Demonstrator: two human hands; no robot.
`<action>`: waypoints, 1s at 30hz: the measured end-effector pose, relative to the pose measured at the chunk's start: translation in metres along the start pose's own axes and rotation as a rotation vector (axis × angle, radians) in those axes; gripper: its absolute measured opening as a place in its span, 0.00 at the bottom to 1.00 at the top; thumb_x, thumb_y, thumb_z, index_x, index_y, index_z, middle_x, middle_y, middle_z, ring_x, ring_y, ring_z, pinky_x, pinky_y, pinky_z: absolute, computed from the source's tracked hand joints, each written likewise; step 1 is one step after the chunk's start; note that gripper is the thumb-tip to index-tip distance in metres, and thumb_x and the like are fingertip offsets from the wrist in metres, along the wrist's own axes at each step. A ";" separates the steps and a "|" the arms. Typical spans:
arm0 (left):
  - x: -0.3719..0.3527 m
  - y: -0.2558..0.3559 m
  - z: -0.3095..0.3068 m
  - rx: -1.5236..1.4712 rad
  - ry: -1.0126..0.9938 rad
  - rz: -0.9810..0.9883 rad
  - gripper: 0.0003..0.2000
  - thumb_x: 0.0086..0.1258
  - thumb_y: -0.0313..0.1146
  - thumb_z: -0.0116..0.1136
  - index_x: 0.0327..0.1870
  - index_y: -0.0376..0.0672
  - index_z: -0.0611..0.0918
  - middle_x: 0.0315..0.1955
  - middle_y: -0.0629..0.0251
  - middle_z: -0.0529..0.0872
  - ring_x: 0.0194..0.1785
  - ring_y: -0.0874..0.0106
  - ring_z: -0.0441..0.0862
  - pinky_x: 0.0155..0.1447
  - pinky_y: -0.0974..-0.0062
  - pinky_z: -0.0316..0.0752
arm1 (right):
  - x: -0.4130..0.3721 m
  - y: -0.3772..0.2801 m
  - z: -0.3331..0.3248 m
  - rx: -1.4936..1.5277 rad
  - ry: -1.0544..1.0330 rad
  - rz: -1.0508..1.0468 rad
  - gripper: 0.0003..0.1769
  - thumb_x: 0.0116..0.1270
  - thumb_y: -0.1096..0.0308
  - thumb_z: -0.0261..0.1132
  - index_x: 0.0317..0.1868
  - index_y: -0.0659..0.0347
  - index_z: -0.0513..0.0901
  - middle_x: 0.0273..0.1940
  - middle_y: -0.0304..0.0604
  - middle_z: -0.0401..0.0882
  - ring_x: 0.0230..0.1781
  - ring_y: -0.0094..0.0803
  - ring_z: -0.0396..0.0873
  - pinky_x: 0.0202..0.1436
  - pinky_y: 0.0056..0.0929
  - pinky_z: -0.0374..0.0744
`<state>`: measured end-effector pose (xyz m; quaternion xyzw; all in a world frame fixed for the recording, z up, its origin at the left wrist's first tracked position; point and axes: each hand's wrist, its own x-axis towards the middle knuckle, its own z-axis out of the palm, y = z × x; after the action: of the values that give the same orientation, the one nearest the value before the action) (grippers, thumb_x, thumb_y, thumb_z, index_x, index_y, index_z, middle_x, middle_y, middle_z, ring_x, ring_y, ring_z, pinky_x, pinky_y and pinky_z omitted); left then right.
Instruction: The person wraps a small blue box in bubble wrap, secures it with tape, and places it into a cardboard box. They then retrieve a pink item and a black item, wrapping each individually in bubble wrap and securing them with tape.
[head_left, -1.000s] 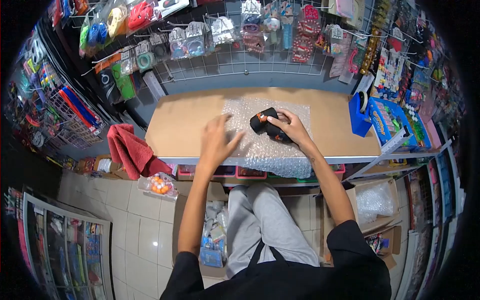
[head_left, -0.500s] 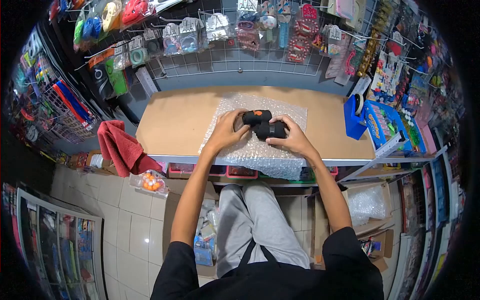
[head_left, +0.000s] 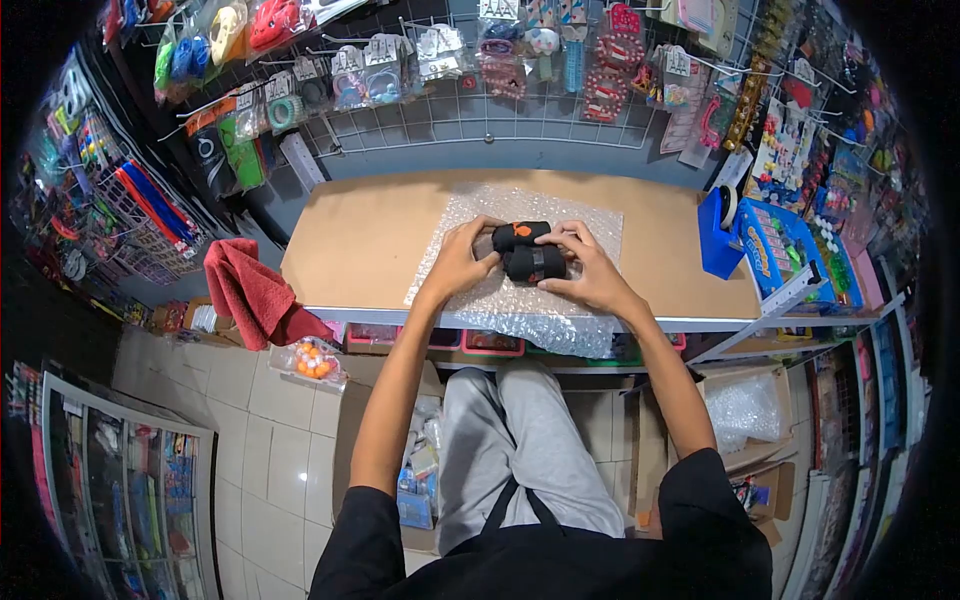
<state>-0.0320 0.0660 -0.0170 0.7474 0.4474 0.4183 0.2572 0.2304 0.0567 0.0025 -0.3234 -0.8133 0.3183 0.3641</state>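
Two black rolls [head_left: 535, 264], which look like wound fabric, lie side by side on a sheet of bubble wrap [head_left: 590, 213]. The far roll shows an orange mark; a greyish band crosses the near one. My left hand [head_left: 466, 258] curves round their left ends, thumb and fingers at either side. From the right, my right hand [head_left: 594, 272] grips them, with fingertips on the far roll and the thumb by the near one. The bubble wrap is spread over the tan tabletop [head_left: 350, 235] and hangs over its front edge.
A red cloth [head_left: 250, 295] drapes off the table's left corner. At the right end stand a blue tape dispenser [head_left: 718, 235] and a blue display box [head_left: 785, 250]. Packaged goods hang on the wire grid behind. Below right, a carton holds more bubble wrap [head_left: 742, 410].
The near roll has shifted left and now lines up more evenly with the far one. The far roll's orange mark has turned further into view. My right-hand fingers reach further over the rolls.
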 end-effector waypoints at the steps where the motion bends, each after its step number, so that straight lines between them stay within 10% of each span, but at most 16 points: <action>1: 0.000 -0.002 0.000 -0.022 -0.019 -0.017 0.25 0.57 0.31 0.69 0.59 0.44 0.80 0.54 0.54 0.87 0.63 0.56 0.81 0.73 0.58 0.64 | 0.000 -0.001 0.000 0.008 -0.010 0.020 0.32 0.53 0.66 0.82 0.60 0.57 0.81 0.62 0.48 0.69 0.62 0.44 0.76 0.64 0.40 0.80; 7: 0.000 0.003 0.001 -0.001 0.049 0.070 0.25 0.63 0.32 0.65 0.63 0.40 0.79 0.57 0.50 0.85 0.64 0.55 0.82 0.71 0.59 0.72 | -0.002 0.006 -0.002 -0.095 0.021 0.030 0.34 0.54 0.66 0.82 0.63 0.53 0.82 0.65 0.49 0.68 0.65 0.47 0.75 0.65 0.41 0.80; 10: -0.006 0.016 0.002 0.199 0.005 0.025 0.24 0.68 0.41 0.64 0.65 0.50 0.79 0.59 0.56 0.86 0.68 0.57 0.77 0.77 0.58 0.57 | -0.003 0.003 -0.002 -0.067 0.022 0.060 0.33 0.54 0.64 0.82 0.63 0.52 0.83 0.65 0.49 0.67 0.65 0.49 0.75 0.66 0.42 0.79; 16: -0.001 0.010 0.001 0.003 -0.062 0.006 0.20 0.74 0.37 0.58 0.64 0.42 0.79 0.59 0.53 0.85 0.64 0.54 0.80 0.70 0.59 0.72 | -0.002 0.010 -0.001 -0.107 0.008 0.001 0.31 0.56 0.63 0.81 0.62 0.52 0.84 0.74 0.51 0.66 0.71 0.50 0.72 0.68 0.43 0.79; 30: 0.000 0.031 0.019 0.311 -0.060 0.298 0.34 0.68 0.51 0.67 0.68 0.38 0.73 0.61 0.45 0.77 0.66 0.46 0.74 0.72 0.54 0.70 | 0.001 0.013 0.000 -0.008 -0.024 0.085 0.33 0.57 0.61 0.80 0.64 0.54 0.82 0.76 0.52 0.67 0.74 0.49 0.71 0.68 0.45 0.77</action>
<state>-0.0015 0.0513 -0.0036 0.8481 0.3833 0.3554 0.0871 0.2337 0.0652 -0.0069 -0.3554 -0.8045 0.3339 0.3392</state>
